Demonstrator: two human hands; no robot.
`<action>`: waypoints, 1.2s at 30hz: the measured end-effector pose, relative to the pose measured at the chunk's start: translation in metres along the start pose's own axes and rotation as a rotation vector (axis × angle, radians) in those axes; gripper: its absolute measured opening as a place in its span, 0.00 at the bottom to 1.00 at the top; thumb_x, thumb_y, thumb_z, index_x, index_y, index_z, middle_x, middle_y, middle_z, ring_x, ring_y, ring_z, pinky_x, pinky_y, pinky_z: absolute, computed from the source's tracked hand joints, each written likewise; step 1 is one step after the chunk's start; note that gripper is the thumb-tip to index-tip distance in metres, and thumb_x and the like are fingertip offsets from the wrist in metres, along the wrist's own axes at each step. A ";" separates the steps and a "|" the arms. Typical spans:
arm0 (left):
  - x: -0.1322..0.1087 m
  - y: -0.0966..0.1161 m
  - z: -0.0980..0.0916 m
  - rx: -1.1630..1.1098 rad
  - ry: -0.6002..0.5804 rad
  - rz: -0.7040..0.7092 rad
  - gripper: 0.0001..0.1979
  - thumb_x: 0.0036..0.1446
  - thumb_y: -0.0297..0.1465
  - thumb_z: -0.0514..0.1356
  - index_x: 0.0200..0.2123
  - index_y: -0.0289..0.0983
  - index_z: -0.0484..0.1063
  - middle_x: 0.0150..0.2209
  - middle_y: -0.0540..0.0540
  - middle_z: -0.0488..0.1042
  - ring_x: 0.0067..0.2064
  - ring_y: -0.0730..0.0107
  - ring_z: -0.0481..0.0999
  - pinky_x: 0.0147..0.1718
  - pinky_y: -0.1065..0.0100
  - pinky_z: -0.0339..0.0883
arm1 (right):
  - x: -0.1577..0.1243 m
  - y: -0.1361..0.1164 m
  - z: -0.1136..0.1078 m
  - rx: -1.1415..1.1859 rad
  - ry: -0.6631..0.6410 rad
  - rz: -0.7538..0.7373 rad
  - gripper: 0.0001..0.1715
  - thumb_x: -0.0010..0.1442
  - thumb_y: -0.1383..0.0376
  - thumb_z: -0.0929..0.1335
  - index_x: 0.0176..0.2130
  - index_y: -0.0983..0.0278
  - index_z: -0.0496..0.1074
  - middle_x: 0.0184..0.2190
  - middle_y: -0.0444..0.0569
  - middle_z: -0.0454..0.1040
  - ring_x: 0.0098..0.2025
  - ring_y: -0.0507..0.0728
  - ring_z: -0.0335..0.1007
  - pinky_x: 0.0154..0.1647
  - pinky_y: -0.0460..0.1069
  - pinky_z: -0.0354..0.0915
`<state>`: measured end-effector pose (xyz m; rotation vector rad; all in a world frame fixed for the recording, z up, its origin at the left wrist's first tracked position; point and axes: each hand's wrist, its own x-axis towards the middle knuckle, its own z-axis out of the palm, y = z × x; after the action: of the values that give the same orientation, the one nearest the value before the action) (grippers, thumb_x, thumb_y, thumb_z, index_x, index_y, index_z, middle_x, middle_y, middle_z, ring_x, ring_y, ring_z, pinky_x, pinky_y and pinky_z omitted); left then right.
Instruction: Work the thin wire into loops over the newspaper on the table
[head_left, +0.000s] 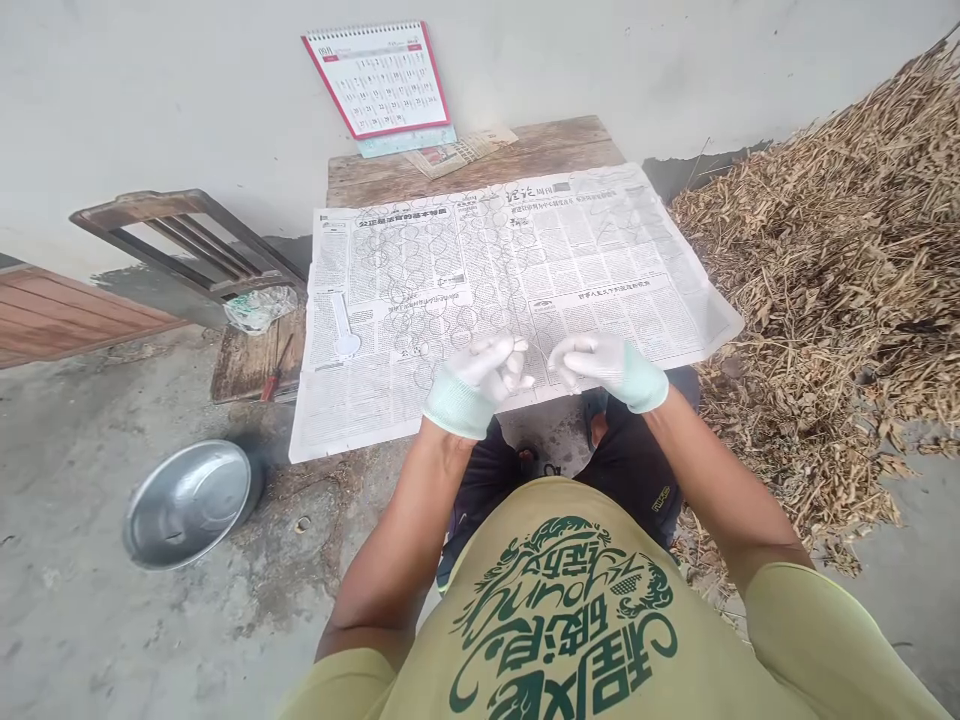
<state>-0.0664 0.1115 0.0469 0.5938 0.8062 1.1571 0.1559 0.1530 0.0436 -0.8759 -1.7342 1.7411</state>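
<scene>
Both my hands wear white gloves with pale green cuffs and are held over the near edge of the newspaper (630, 310). My left hand (495, 366) is closed, its thumb and fingertips pinched on a thin wire. Close by on its right, my right hand (596, 360) has its fingers curled in a pinch at the same fine strand, which is hard to see between the hands. A net of thin, dark, rounded wire loops (416, 255) lies flat on the newspaper beyond my left hand. Some thin strands also lie toward the right side.
A white spoon-shaped piece (346, 330) lies at the newspaper's left. Behind it, a desk calendar (379, 85) stands on the wooden table (555, 145). Left are a wooden chair (217, 225), a red-handled screwdriver (271, 382) and a metal basin (191, 500). Dry stalks (817, 290) are heaped right.
</scene>
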 end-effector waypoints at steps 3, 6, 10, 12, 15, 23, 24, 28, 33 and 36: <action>-0.005 -0.007 0.008 0.134 0.087 0.047 0.14 0.55 0.40 0.74 0.34 0.34 0.80 0.23 0.51 0.74 0.22 0.77 0.69 0.33 0.67 0.77 | -0.005 -0.024 0.003 -0.247 0.125 0.016 0.14 0.66 0.58 0.68 0.46 0.61 0.79 0.41 0.47 0.81 0.44 0.56 0.77 0.51 0.53 0.70; -0.007 -0.014 0.015 0.308 0.148 0.087 0.15 0.56 0.41 0.72 0.32 0.35 0.80 0.23 0.50 0.76 0.23 0.75 0.72 0.32 0.67 0.77 | -0.004 -0.042 0.010 -0.439 0.144 0.060 0.12 0.63 0.59 0.71 0.45 0.61 0.81 0.43 0.48 0.82 0.47 0.59 0.78 0.50 0.53 0.70; -0.009 -0.017 0.018 0.400 0.161 0.080 0.13 0.58 0.41 0.71 0.32 0.35 0.80 0.25 0.50 0.78 0.24 0.74 0.75 0.33 0.68 0.76 | -0.001 -0.050 0.016 -0.616 0.138 0.106 0.13 0.69 0.61 0.68 0.40 0.61 0.82 0.38 0.47 0.83 0.43 0.57 0.78 0.45 0.51 0.68; -0.009 -0.015 0.015 0.338 0.126 0.016 0.13 0.55 0.39 0.73 0.35 0.35 0.81 0.26 0.50 0.79 0.24 0.74 0.77 0.32 0.68 0.77 | -0.003 -0.051 0.015 -0.655 0.108 0.082 0.17 0.71 0.63 0.64 0.43 0.60 0.83 0.36 0.46 0.82 0.41 0.56 0.77 0.45 0.51 0.68; -0.009 -0.012 0.006 0.196 0.003 -0.135 0.16 0.50 0.37 0.76 0.38 0.33 0.82 0.28 0.48 0.80 0.25 0.71 0.79 0.33 0.65 0.79 | -0.006 -0.051 0.009 -0.708 0.063 0.014 0.19 0.72 0.64 0.63 0.50 0.60 0.83 0.34 0.45 0.82 0.40 0.56 0.78 0.48 0.52 0.69; -0.013 -0.013 0.002 -0.064 -0.119 -0.297 0.06 0.54 0.30 0.71 0.31 0.33 0.81 0.35 0.42 0.83 0.29 0.69 0.80 0.40 0.59 0.80 | -0.003 -0.027 -0.004 -0.587 0.111 -0.212 0.12 0.69 0.63 0.68 0.43 0.53 0.84 0.44 0.46 0.84 0.52 0.64 0.77 0.57 0.57 0.69; -0.014 -0.012 0.004 -0.094 -0.115 -0.306 0.05 0.55 0.29 0.70 0.30 0.33 0.81 0.36 0.42 0.83 0.30 0.70 0.80 0.42 0.59 0.80 | -0.002 -0.025 -0.005 -0.572 0.108 -0.213 0.11 0.68 0.62 0.69 0.42 0.53 0.84 0.43 0.45 0.84 0.53 0.64 0.76 0.56 0.57 0.69; -0.017 -0.010 0.009 -0.171 -0.072 -0.330 0.04 0.54 0.27 0.68 0.28 0.33 0.81 0.33 0.43 0.81 0.30 0.70 0.79 0.47 0.55 0.78 | -0.001 -0.027 -0.007 -0.628 0.091 -0.248 0.11 0.68 0.63 0.68 0.38 0.55 0.82 0.38 0.49 0.81 0.47 0.64 0.73 0.50 0.57 0.67; -0.018 -0.013 0.006 -0.214 -0.006 -0.297 0.04 0.51 0.26 0.67 0.25 0.32 0.79 0.30 0.44 0.79 0.29 0.72 0.77 0.45 0.59 0.78 | -0.002 -0.041 -0.008 -0.655 -0.059 -0.243 0.09 0.58 0.71 0.73 0.32 0.57 0.76 0.26 0.48 0.70 0.38 0.62 0.68 0.41 0.55 0.63; -0.020 -0.013 0.004 -0.212 0.006 -0.319 0.05 0.50 0.25 0.67 0.23 0.32 0.78 0.28 0.45 0.77 0.28 0.73 0.74 0.39 0.62 0.78 | -0.002 -0.045 -0.006 -0.621 -0.074 -0.226 0.13 0.54 0.74 0.74 0.29 0.56 0.73 0.24 0.47 0.67 0.36 0.61 0.66 0.38 0.54 0.61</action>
<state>-0.0600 0.0885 0.0444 0.2732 0.7410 0.9354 0.1585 0.1575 0.0889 -0.8171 -2.3721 1.1078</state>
